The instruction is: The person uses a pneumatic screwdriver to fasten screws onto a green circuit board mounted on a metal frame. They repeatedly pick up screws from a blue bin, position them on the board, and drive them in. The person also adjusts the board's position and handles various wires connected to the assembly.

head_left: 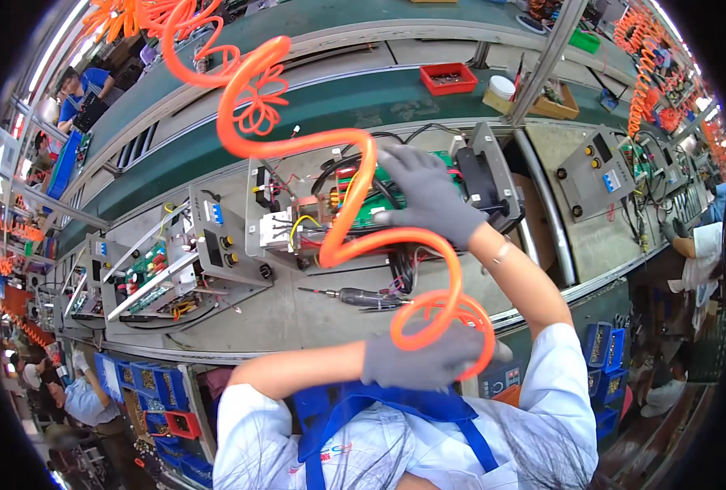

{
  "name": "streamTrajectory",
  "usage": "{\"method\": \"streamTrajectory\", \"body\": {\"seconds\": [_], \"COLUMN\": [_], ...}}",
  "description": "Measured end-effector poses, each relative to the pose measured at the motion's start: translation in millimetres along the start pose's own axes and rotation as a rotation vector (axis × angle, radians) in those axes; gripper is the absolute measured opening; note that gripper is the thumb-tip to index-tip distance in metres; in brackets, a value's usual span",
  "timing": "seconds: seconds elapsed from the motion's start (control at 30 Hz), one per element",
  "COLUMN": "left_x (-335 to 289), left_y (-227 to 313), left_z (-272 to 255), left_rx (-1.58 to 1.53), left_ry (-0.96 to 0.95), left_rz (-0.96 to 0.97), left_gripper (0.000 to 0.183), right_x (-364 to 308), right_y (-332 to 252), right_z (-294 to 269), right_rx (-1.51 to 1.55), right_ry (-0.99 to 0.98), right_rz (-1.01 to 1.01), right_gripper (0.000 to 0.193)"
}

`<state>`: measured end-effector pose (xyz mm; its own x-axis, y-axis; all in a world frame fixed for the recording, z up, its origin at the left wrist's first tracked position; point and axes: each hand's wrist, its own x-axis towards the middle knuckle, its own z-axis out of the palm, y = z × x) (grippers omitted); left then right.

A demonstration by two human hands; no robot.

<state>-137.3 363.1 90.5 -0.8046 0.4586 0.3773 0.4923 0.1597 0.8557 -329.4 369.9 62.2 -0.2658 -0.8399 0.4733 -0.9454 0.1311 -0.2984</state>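
Note:
My right hand (428, 196), in a grey glove, reaches over an opened metal-framed electronic unit (257, 233). Its fingers are spread above the green circuit board (371, 214) and wires; whether they touch is not clear. Close to my body is my left hand (416, 359), also gloved in grey, with its fingers curled. Loops of an orange coiled air hose (297, 147) pass in front of it, hiding what it holds, if anything. The hose also crosses in front of the unit. A dark screwdriver-like power tool (363, 296) lies on the bench between my hands and the unit.
More opened units (163, 269) stand at the left, and another unit (599, 171) at the right. Beyond the bench are a red parts tray (448, 79) and a white tub (501, 87). Blue parts bins (152, 384) sit lower left. Other people work at both sides.

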Motion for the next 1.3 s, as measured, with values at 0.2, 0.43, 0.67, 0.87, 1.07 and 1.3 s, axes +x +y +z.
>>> {"method": "streamTrajectory", "body": {"seconds": [0.2,0.43,0.67,0.87,1.07,1.3], "left_x": [-26,-51,-66,-43,-26,-4], "left_y": [-4,-23,-59,-169,-153,-138], "left_z": [-10,-35,-132,-232,-254,-320], "left_rx": [0.125,0.442,0.850,1.196,0.757,0.695], "left_ry": [0.141,0.201,0.325,0.346,0.001,0.249], "left_rz": [-0.311,-0.109,-0.258,-0.730,-0.814,-0.732], "left_gripper": [0.037,0.029,0.050,0.076,0.049,0.034], "right_x": [20,28,37,14,-46,-10], "right_y": [6,-2,37,67,87,147], "right_z": [44,-2,-127,-156,-223,-222], "right_rx": [-0.289,0.406,0.387,0.282,0.202,-0.165], "right_ry": [-0.230,0.059,0.863,0.538,0.627,0.657], "right_rz": [-0.147,0.301,0.337,0.393,0.550,0.303], "right_gripper": [0.033,0.025,0.028,0.029,0.029,0.028]}}
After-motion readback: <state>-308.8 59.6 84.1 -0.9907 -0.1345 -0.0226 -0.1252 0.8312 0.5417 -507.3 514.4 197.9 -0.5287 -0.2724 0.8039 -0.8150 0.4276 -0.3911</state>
